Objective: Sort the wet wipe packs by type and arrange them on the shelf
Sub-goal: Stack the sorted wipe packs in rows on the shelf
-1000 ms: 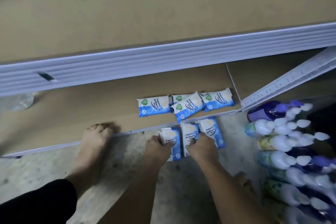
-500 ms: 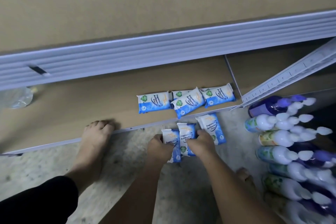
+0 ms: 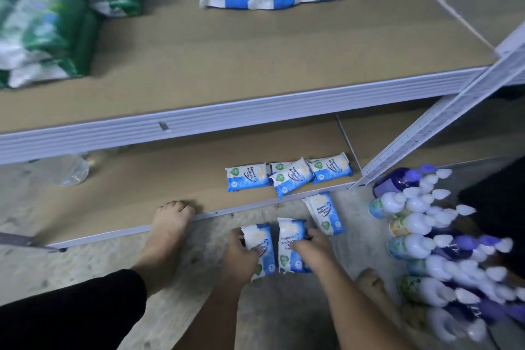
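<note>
On the floor [image 3: 93,258], my left hand [image 3: 241,256] grips one blue pack [image 3: 264,237] and my right hand [image 3: 314,248] a second pack [image 3: 288,241]; a third pack [image 3: 324,213] lies just beyond. Pickup in hand. Next, I judge: set them beside the shelved packs [image 3: 248,176] on the bottom shelf [image 3: 170,179].

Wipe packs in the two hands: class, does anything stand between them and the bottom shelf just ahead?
Nothing visible does. The left hand grips the left pack, the right hand the right pack; bare floor leads to the bottom shelf. A loose pack lies to the right and a foot to the left, both aside.
</note>
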Demonstrator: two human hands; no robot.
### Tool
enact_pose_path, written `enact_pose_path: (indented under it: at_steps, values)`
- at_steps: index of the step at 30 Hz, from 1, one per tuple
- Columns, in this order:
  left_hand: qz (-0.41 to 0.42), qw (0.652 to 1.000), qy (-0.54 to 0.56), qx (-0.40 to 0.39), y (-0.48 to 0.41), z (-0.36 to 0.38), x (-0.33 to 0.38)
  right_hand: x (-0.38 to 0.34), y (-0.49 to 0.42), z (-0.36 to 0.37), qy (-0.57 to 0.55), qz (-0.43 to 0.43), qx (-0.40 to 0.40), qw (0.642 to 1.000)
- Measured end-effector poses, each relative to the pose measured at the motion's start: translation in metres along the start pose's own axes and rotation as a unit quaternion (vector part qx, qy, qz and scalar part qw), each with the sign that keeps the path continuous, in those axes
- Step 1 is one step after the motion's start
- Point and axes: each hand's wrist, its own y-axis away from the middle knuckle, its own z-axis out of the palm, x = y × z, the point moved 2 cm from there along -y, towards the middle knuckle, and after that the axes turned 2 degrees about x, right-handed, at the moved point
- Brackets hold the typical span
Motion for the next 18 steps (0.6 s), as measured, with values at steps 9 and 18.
enact_pose_path:
  at_steps: [9,18]
  values:
    - [0.129,0.990,0.041,-0.036,0.091,-0.027,0.086,-0.045,0.087,-0.060,-0.095,-0.108,-0.006,0.990]
    - [0.286,0.957,-0.017,-0.050,0.185,-0.078,0.194,-0.117,0.193,-0.139,-0.127,-0.277,0.017,0.952]
